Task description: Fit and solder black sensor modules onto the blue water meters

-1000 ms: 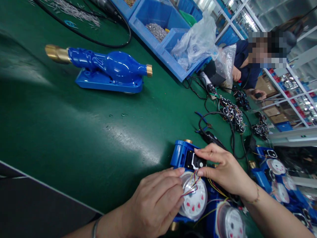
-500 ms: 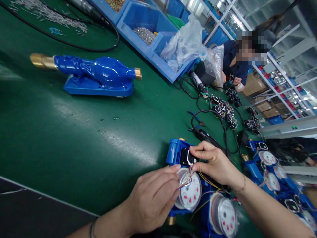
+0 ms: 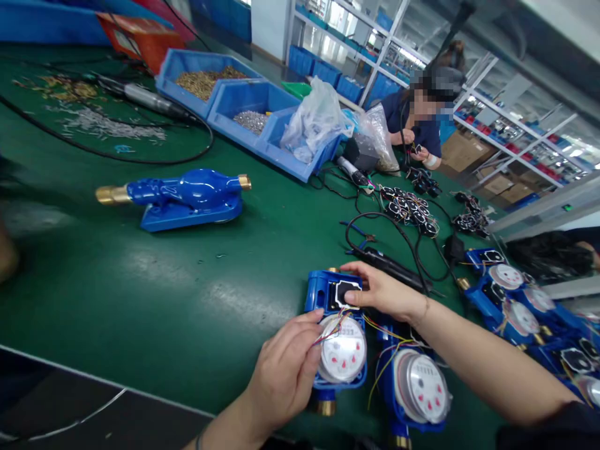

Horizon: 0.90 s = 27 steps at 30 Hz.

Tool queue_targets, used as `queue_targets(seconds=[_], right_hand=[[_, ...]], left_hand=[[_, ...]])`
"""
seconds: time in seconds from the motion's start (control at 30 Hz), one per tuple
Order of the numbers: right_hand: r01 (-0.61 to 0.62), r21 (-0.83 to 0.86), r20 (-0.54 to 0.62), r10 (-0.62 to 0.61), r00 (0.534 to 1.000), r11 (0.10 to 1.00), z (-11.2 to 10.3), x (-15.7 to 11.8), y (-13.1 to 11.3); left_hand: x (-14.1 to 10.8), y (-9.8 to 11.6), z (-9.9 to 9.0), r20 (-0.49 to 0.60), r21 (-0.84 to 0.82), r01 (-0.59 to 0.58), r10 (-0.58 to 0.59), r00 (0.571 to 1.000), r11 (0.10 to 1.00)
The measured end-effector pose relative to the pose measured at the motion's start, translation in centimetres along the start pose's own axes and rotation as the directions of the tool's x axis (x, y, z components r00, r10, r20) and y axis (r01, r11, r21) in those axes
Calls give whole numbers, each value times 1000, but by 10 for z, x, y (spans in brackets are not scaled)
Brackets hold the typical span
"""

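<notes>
A green bench (image 3: 154, 325) spans the room's foreground, with 3 blue bins (image 3: 269, 94) at its far side, white-framed shelves (image 3: 387, 44) and a co-worker (image 3: 396, 115) beyond. The water meter (image 3: 344, 353) lies near the bench's front edge, dial up, just left of another meter (image 3: 425, 387). The left hand (image 3: 288, 365) is bent, its fingers pinched together on the coloured wires (image 3: 329, 333). The right hand (image 3: 382, 289) reaches in from the right, fingers partly spread, thumb on the black module (image 3: 340, 290); whether it grips cannot be told.
</notes>
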State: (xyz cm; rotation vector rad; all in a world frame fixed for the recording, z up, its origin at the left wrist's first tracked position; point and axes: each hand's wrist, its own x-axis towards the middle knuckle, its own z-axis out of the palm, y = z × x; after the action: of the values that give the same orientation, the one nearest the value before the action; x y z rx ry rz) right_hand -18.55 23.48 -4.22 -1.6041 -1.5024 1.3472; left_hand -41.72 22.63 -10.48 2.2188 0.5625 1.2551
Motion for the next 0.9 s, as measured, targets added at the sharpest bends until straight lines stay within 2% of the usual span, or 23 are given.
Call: queue_targets(seconds=[0.1, 0.17, 0.27, 0.37, 0.47, 0.57, 0.67, 0.73, 0.83, 0.9], right_hand=[[-69, 80, 106, 60, 992, 994, 1, 6, -1], [-97, 90, 121, 86, 989, 991, 0, 8, -2], [-107, 58, 117, 100, 988, 993, -2, 11, -2], [-73, -10, 106, 74, 992, 997, 0, 13, -2], [2, -115, 79, 7, 997, 993, 4, 16, -4], [97, -270, 26, -94, 995, 958, -1, 21, -11], [140, -423, -67, -185, 980, 895, -27, 21, -14], [97, -511, -179, -216, 960, 854, -55, 15, -7], [-37, -600, -318, -196, 928, 799, -91, 2, 24], [-105, -629, -349, -159, 924, 770, -102, -4, 50]], left_hand=[[-4, 5, 2, 27, -7, 17, -17, 999, 1000], [-7, 10, 5, 36, 1, 27, -27, 999, 1000], [-7, 18, 12, -13, 52, 7, -6, 1000, 999], [-3, 21, 15, -39, 114, -54, 58, 998, 992], [3, 16, 10, 44, 160, -98, 92, 995, 982], [11, -1, -5, 106, 209, -117, 96, 990, 971], [23, -18, -22, 142, 256, -137, 103, 985, 957], [29, -26, -31, 162, 285, -146, 102, 982, 947], [34, -28, -37, 184, 321, -150, 94, 978, 935], [34, -25, -37, 192, 341, -146, 83, 978, 929]])
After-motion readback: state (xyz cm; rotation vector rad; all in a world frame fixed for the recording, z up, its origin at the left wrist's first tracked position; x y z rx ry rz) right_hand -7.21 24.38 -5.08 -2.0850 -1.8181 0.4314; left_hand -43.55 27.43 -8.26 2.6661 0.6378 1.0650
